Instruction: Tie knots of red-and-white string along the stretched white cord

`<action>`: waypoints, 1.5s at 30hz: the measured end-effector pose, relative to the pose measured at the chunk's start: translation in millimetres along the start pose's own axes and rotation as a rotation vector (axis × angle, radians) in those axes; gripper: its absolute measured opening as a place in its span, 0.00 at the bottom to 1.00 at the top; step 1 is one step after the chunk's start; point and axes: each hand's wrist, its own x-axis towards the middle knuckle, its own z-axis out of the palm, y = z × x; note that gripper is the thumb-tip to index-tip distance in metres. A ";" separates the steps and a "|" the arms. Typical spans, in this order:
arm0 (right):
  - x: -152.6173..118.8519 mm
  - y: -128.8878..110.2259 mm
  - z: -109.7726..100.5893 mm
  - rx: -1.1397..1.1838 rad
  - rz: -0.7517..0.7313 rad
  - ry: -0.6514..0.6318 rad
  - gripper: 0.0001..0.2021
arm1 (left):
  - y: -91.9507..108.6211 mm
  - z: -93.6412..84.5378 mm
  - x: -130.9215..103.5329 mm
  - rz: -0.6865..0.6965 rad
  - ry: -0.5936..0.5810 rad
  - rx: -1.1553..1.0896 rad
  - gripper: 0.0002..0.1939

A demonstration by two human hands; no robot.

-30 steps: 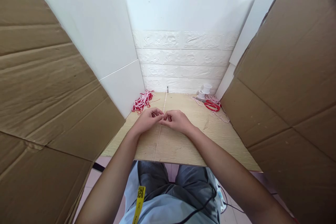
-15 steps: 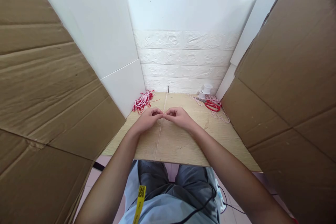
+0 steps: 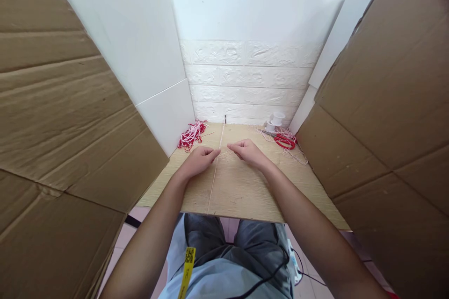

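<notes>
A thin pale cord (image 3: 213, 182) runs from a small dark hook (image 3: 225, 119) at the wall to the front edge of the wooden table (image 3: 245, 191). My left hand (image 3: 202, 160) pinches the cord around its middle, thumb and index finger pressed together. Just right of the cord, my right hand (image 3: 245, 151) is closed in a pinch, apart from my left hand. Fine loose thread ends (image 3: 226, 155) show between the hands. Whatever my right fingertips hold is too small to make out.
Red and white threads (image 3: 192, 135) lie in a heap at the back left. Red-handled scissors (image 3: 285, 140), white spools (image 3: 277, 119) and pink thread lie at the back right. Cardboard panels (image 3: 379, 126) stand on both sides.
My right hand has moved right, away from my left hand; before, their fingertips met at the cord. Thread ends now show between them.
</notes>
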 end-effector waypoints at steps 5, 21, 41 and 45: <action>-2.1 4.1 -9.2 -0.613 0.140 0.165 0.20 | -9.9 3.2 2.4 -0.034 0.087 0.261 0.24; 9.2 25.4 10.7 -0.568 -0.011 0.206 0.05 | -22.6 5.8 7.4 0.024 0.124 0.359 0.24; -9.5 -10.1 0.5 0.333 -0.122 -0.600 0.12 | -18.9 4.6 7.5 -0.012 0.125 0.369 0.23; -4.3 -4.6 4.2 0.189 -0.152 -0.383 0.11 | -21.0 5.0 7.2 0.000 0.131 0.396 0.22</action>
